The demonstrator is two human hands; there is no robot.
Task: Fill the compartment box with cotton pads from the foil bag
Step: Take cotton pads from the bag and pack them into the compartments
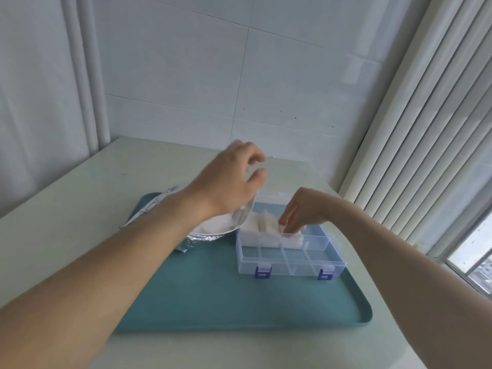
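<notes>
Two bare forearms reach forward from the bottom corners, over a teal tray [213, 296] that lies on a pale table [80, 187]. On the right half of that tray sits a clear plastic compartment box [290, 258] with two blue latches [263, 272] on its near wall and its lid tipped open at the back. Its near row of small compartments shows only the tray colour through the plastic, while the far row holds white cotton pads [262, 227] standing on edge, packed side by side. The right hand [300, 211] bends down at the wrist into that far row, its fingertips pinching a pad at the right end of the stack. The left hand [231, 179] is raised above the back left corner of the box, blurred by motion, fingers loosely curved and spread with a gap between thumb and fingers; nothing can be seen in its grasp. Just left of the box, touching or nearly touching its wall, lies the foil bag [191, 241], crinkled silver outside, its mouth gaping toward the box with more white pads visible inside; the left forearm crosses over it. White wall tiles rise behind the table, and vertical window blinds [426, 129] run down the right side.
</notes>
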